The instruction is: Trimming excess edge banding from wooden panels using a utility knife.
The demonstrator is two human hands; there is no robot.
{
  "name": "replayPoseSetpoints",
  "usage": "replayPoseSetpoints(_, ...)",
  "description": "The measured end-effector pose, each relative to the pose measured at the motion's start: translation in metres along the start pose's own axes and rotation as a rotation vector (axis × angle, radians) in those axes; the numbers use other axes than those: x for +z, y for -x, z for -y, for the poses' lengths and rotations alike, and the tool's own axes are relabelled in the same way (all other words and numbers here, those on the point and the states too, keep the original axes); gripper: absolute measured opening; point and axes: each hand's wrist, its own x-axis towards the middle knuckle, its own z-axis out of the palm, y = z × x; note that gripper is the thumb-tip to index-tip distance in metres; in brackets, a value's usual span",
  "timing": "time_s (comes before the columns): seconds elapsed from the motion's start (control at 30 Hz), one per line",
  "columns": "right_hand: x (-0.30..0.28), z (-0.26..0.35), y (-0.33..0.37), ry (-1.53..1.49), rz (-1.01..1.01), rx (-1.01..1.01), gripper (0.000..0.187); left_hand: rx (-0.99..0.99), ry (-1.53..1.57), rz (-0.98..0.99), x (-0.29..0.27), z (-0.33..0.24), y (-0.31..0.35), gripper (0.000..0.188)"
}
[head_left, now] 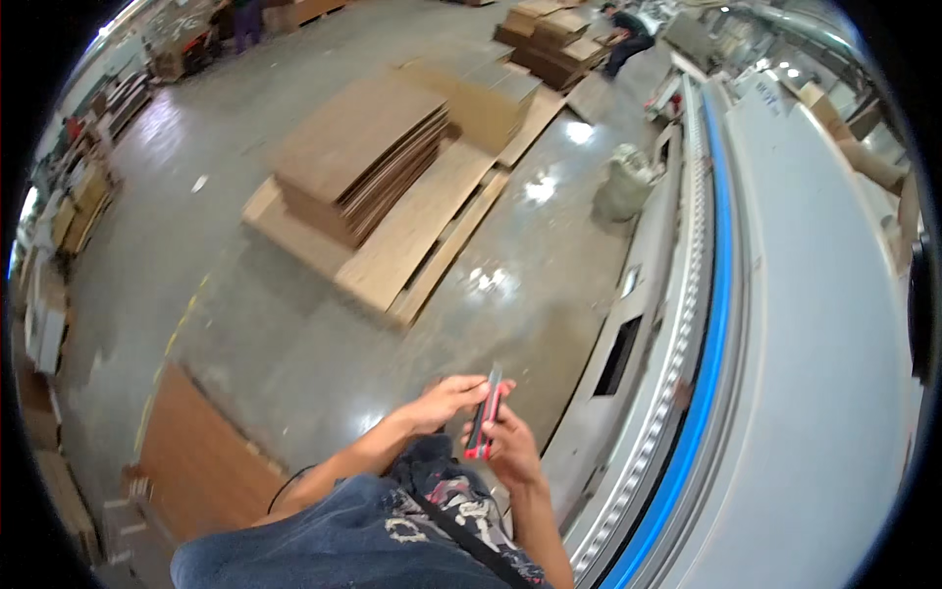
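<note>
A red and black utility knife (pixel 484 422) is held upright in front of my body, its grey blade pointing away from me. My right hand (pixel 515 450) is closed around the lower part of its handle. At the blade end, my left hand (pixel 446 401) pinches the knife, thumb on the near side and fingertips showing past it. Part of the left fingers is hidden behind the knife.
Along my right runs a long machine with a blue strip (pixel 721 294) and a grey cover (pixel 814 324). Ahead, brown panels (pixel 358 137) are stacked on a wooden pallet (pixel 392 280). A brown board (pixel 201 452) is at lower left; a sack (pixel 623 184) stands beside the machine. Another person (pixel 628 39) bends far off.
</note>
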Motion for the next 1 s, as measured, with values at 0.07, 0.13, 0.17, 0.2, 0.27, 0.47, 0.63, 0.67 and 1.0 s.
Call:
replayPoseSetpoints(0.07,0.011,0.008,0.005,-0.054,-0.089,-0.006,0.057,0.009,0.092,-0.003,0.002,0.006,-0.018,0.043)
replayPoseSetpoints(0.13,0.016,0.107,-0.077,-0.091,-0.034,-0.116,0.060,-0.054,0.094,0.054,-0.015,-0.091,-0.117,0.044)
replayPoseSetpoints(0.17,0.014,0.159,-0.116,-0.101,0.010,-0.162,0.060,-0.093,0.052,0.040,-0.017,-0.141,-0.166,0.044)
replayPoseSetpoints(0.2,0.002,0.188,-0.136,-0.133,0.003,-0.184,0.059,-0.126,0.091,0.063,-0.023,-0.154,-0.206,0.043)
replayPoseSetpoints(0.27,-0.018,0.223,-0.171,-0.175,-0.047,-0.197,0.059,-0.167,0.112,0.041,-0.037,-0.171,-0.264,0.040)
replayPoseSetpoints(0.47,-0.089,0.355,-0.309,-0.257,-0.004,-0.249,0.068,-0.176,0.196,-0.078,-0.093,-0.240,-0.461,0.039)
replayPoseSetpoints(0.63,-0.126,0.502,-0.437,-0.169,0.111,0.007,0.050,0.050,0.044,-0.275,-0.142,-0.355,-0.601,0.039)
replayPoseSetpoints(0.67,-0.131,0.530,-0.464,-0.077,0.085,0.079,0.046,0.089,-0.002,-0.292,-0.152,-0.381,-0.623,0.038)
replayPoseSetpoints(1.0,-0.202,0.803,-0.704,0.202,0.037,0.191,0.016,0.342,0.023,-0.365,-0.232,-0.556,-0.918,0.036)
